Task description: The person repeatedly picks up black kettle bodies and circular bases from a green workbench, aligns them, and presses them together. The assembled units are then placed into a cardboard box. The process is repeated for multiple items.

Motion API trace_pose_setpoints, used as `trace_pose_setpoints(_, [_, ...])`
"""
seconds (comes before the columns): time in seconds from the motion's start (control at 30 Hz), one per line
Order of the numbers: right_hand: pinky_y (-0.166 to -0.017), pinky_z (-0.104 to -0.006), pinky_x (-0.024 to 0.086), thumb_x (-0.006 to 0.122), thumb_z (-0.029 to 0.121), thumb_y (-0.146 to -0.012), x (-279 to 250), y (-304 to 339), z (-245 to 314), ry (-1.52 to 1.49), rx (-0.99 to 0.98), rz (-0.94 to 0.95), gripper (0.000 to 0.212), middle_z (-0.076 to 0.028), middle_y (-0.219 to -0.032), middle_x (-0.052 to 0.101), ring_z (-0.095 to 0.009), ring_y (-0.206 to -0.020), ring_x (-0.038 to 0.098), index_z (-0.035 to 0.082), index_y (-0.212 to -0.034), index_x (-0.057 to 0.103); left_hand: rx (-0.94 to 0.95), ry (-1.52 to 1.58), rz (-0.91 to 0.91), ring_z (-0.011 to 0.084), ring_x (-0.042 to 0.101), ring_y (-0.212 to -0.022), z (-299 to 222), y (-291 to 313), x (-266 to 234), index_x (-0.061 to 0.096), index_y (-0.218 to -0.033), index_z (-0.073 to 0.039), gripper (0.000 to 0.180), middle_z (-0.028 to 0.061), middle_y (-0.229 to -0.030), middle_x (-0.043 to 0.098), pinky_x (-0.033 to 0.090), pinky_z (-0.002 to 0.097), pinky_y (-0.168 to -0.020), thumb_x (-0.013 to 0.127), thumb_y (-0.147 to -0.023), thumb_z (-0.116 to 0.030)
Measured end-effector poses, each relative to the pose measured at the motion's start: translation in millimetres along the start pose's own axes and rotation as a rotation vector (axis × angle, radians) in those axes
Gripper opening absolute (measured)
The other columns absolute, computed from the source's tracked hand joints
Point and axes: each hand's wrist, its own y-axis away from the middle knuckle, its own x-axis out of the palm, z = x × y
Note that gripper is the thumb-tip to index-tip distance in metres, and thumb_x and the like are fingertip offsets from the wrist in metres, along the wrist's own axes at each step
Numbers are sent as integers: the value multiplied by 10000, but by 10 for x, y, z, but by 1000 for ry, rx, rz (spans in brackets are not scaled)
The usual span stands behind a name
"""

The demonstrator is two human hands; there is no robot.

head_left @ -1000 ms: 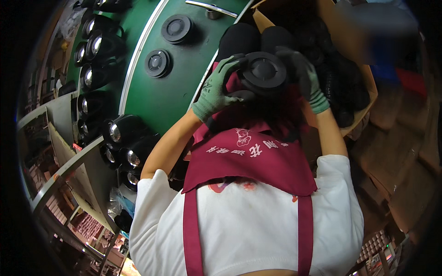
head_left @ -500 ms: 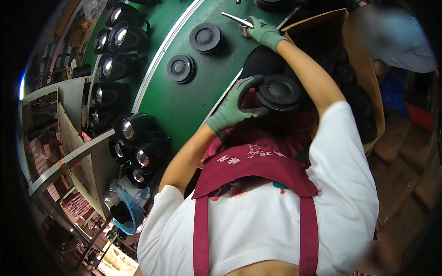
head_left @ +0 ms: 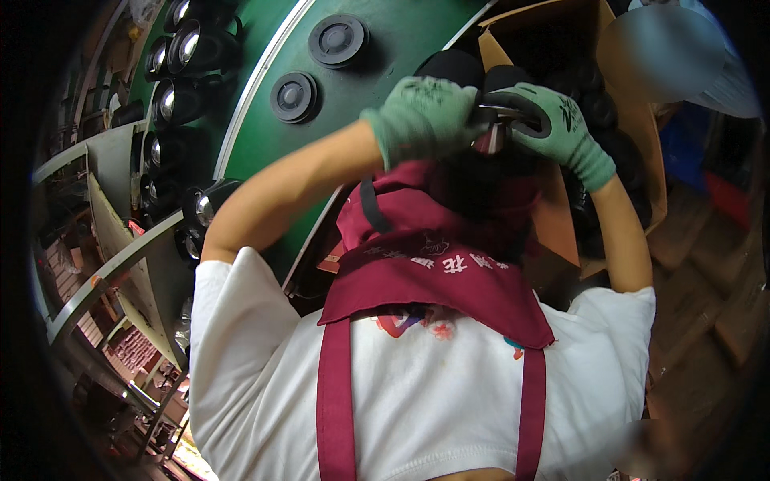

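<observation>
Both of my hands wear green gloves with dark palms and meet above my lap. My left hand [head_left: 433, 116] comes from the left with its fingers curled inward. What those fingers grip is hidden behind the glove. Facing it, my right hand [head_left: 553, 124] is closed around a shiny metal tool [head_left: 492, 138], which has a blade-like end pointing down between the hands. Its exact kind is unclear. Below them everything is too dark to make out. On the green table lie a larger black round disc [head_left: 338, 40] and a smaller black disc [head_left: 294, 96], both with raised rings.
Black housings with shiny round fronts [head_left: 188, 44] line the table's left side. An open cardboard box [head_left: 642, 136] holding black parts stands at my right. Dark rounded shapes [head_left: 453, 68] sit beyond my hands. Another person [head_left: 726, 88] is at the upper right.
My right hand has come back from the far table to my lap with the metal tool. My left hand has curled and turned inward. The black disc on my lap is no longer visible.
</observation>
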Motion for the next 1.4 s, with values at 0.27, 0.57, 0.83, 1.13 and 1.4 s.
trace_pose_setpoints(0.27, [-782, -407, 517, 655, 297, -791, 60, -49, 179, 194, 33, 31, 410, -94, -997, 615, -280, -908, 628, 117, -1156, 611, 86, 241, -99, 320, 642, -1033, 299, 17, 41, 619, -1244, -115, 423, 140, -1126, 672, 509, 401, -889, 583, -922, -387])
trace_pose_setpoints(0.57, [-941, -374, 490, 615, 279, -882, 28, 23, 182, -315, 82, 23, 478, -87, -1200, 616, -244, -1073, 607, 116, -1329, 561, 125, 171, -91, 330, 629, -1043, 337, 87, 85, 592, -1280, -110, 459, 142, -1140, 660, 501, 402, -897, 595, -892, -354])
trace_pose_setpoints(0.83, [-567, -270, 444, 599, 469, -933, 186, -113, -166, -1384, -23, 46, 530, 3, -659, 597, -87, -609, 550, -48, -1032, 658, 255, 204, -124, 335, 628, -1014, 622, 13, 309, 608, -1232, -59, 386, 163, -1102, 657, 497, 379, -891, 532, -937, -297])
trace_pose_setpoints(1.13, [-771, -349, 486, 743, 205, -750, 281, 137, 955, -480, -121, 60, 297, -52, -711, 605, -231, -734, 603, 90, -1021, 701, 12, 680, -434, 323, 644, -1017, 664, -614, 566, 655, -1234, -161, 543, 151, -1068, 691, 477, 381, -898, 466, -931, -570])
trace_pose_setpoints(1.4, [-844, -321, 512, 633, 193, -925, 176, 146, 438, -527, 298, -342, 295, -91, -1094, 642, -189, -992, 642, 26, -1165, 596, 73, 366, -367, 271, 601, -1139, 472, -514, 417, 606, -1272, -154, 420, 109, -1203, 636, 470, 351, -961, 552, -930, -392])
